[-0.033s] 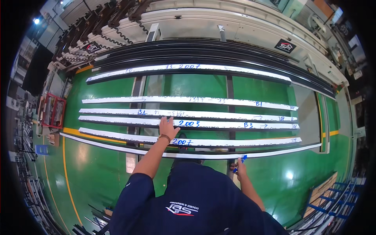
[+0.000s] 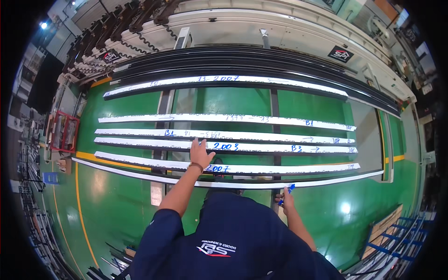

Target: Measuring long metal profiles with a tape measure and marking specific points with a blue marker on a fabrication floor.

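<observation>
My left hand (image 2: 200, 153) reaches forward, its fingers spread over a long dark profile with white film (image 2: 261, 147). The fingertips come up to the neighbouring white-filmed profile (image 2: 261, 138) just beyond. On the near side lies another filmed profile (image 2: 280, 169) with blue handwriting, partly behind my left wrist. My right hand (image 2: 286, 201) is closed round a blue marker (image 2: 292, 186), held at the near edge of a longer white-topped profile (image 2: 336, 181). Whether the marker touches that profile I cannot tell.
Farther off lie two more filmed profiles, one in the middle (image 2: 210, 117) and one behind (image 2: 280, 84). Dark bars (image 2: 224, 60) are stacked before a long machine (image 2: 298, 35). Cross supports (image 2: 274, 105) carry the profiles over a green floor. A red rack (image 2: 65, 130) stands left.
</observation>
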The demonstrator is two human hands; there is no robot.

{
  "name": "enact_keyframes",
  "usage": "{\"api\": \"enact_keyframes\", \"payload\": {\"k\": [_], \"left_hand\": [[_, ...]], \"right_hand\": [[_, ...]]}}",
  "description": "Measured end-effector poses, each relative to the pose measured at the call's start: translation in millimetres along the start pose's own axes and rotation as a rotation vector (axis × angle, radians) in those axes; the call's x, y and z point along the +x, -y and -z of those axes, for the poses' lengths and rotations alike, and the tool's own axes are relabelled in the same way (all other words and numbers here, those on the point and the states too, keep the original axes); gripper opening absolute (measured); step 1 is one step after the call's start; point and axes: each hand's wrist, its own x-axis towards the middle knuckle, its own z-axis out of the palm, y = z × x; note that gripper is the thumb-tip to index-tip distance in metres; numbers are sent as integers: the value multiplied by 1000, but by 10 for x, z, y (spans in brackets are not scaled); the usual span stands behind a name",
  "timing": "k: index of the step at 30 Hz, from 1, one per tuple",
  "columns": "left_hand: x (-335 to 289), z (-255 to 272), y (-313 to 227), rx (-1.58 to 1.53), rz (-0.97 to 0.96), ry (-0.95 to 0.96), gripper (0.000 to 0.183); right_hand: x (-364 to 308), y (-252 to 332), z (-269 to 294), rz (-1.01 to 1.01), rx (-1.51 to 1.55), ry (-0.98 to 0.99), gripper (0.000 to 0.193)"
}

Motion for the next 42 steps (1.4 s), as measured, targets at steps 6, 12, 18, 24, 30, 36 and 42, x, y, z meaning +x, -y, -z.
{"api": "enact_keyframes", "payload": {"k": [6,12,18,24,30,36,42], "left_hand": [[-1152,438,-63,-391,101,-148,46],[-2815,-119,717,-558,723,260,20],[-3467,118,569,-960,1212,966,31],[-2999,465,322,-600,921,1167,30],[-3039,370,85,-639,837,1174,31],[-3258,488,58,-717,832,1195,32],[-3500,663,110,-776,863,1214,33]], "right_hand": [[-18,-50,35,6,16,37,55],[-12,-97,27,-10,109,74,56],[38,-125,64,19,108,71,54],[2,-93,54,29,110,46,52],[36,-131,56,32,126,10,46],[24,-339,86,30,-32,3,43],[67,-319,85,47,-71,65,42]]}}
